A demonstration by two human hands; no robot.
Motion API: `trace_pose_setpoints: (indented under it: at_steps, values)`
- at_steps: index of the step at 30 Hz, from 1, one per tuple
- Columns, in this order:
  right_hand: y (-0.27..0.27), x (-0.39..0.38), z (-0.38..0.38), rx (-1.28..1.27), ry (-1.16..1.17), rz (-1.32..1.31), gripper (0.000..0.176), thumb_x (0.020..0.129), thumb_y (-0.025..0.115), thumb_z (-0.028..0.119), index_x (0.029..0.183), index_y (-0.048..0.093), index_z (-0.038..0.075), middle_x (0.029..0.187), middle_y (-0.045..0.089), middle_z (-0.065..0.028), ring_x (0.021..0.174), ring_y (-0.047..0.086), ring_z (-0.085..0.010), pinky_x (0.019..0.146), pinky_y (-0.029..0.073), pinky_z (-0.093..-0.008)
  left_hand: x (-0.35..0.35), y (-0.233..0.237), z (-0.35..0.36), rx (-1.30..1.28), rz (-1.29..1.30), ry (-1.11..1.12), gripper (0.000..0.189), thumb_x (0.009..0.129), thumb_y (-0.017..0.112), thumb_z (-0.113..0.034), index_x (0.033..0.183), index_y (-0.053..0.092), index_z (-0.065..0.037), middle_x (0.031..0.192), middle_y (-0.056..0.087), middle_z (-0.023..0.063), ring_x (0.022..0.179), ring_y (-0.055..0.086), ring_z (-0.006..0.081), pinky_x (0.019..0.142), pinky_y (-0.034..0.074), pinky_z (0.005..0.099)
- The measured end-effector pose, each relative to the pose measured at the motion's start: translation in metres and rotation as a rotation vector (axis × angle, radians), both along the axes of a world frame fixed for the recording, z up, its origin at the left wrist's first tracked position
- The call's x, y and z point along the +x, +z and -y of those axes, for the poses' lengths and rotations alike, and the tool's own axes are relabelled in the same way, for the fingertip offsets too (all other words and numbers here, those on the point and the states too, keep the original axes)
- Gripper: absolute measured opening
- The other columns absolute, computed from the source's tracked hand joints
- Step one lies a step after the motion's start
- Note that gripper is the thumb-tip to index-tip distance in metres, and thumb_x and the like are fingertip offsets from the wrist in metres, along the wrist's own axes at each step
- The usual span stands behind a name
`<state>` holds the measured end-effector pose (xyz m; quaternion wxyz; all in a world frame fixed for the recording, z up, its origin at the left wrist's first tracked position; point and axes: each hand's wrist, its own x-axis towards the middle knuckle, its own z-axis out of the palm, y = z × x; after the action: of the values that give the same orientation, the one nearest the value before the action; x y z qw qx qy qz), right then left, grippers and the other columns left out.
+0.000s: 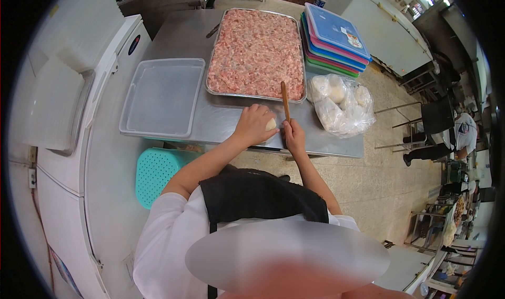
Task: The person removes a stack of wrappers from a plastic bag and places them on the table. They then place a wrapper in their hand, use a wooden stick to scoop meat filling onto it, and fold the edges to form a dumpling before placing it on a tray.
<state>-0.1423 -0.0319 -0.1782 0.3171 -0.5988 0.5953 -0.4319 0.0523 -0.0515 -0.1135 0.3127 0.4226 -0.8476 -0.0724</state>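
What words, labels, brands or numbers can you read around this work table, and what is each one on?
None can be read for certain.
Dark oval badge on the white appliance at left: too small to read.
Colored marking low on that appliance: too blurred.
Sticker on the top blue lid: too small.
Print on the shirt of the person at far right: too small.

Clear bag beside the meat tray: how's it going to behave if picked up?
The clear bag will probably sag and reshape, since its film looks thin and crumpled. The pale lumps inside are loose and rounded, so weight may shift mid-lift. Several lumps fill it, so I'd expect some heft.
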Motion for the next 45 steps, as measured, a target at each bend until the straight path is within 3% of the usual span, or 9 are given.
trace_pose_setpoints:
  at_steps: [17,20,23,26,45]
  values:
    - [0.001,0.001,-0.001,-0.023,-0.002,-0.015,0.022,0.096,0.053,0.021,0.086,0.057,0.001,0.062,0.053,-0.0117,0.056,0.052,-0.0224,0.055,0.042,-0.0346,0.0,-0.002,0.0,-0.002,-0.004,0.008,0.037,0.07,0.074,-0.039,0.096,0.065,-0.015,0.099,0.057,0.0032,0.096,0.052,0.0236,0.078,0.039,0.0396]
    - [-0.004,-0.001,0.001,-0.056,0.013,-0.06,0.021,0.098,0.051,0.021,0.087,0.056,0.003,0.061,0.052,-0.002,0.052,0.05,-0.0101,0.049,0.041,-0.0265,0.0,-0.001,0.0,0.002,-0.003,0.01,0.037,0.07,0.074,-0.039,0.096,0.065,-0.015,0.098,0.057,0.0031,0.096,0.051,0.0236,0.078,0.039,0.0394]
    - [-0.006,-0.002,0.002,-0.054,0.011,-0.058,0.021,0.098,0.052,0.021,0.088,0.057,0.003,0.062,0.052,-0.002,0.052,0.05,-0.01,0.049,0.041,-0.0266,0.0,0.0,0.0,0.005,-0.004,0.009,0.036,0.07,0.074,-0.038,0.096,0.065,-0.015,0.098,0.057,0.0033,0.095,0.052,0.0238,0.077,0.039,0.0393]
    - [0.006,0.002,-0.002,-0.016,-0.024,-0.051,0.022,0.095,0.053,0.022,0.089,0.058,0.001,0.065,0.054,-0.0136,0.058,0.054,-0.0239,0.057,0.044,-0.0355,0.0,0.0,0.0,0.006,-0.001,0.005,0.036,0.07,0.075,-0.038,0.096,0.065,-0.015,0.097,0.057,0.0035,0.095,0.052,0.0242,0.077,0.039,0.0393]
    - [-0.002,-0.001,0.001,0.001,-0.01,-0.03,0.023,0.095,0.053,0.022,0.086,0.056,0.001,0.068,0.055,-0.0167,0.062,0.055,-0.0302,0.059,0.043,-0.0377,-0.001,0.001,-0.001,0.008,0.019,0.021,0.037,0.07,0.074,-0.04,0.095,0.066,-0.015,0.097,0.058,0.0034,0.094,0.052,0.024,0.077,0.039,0.0397]
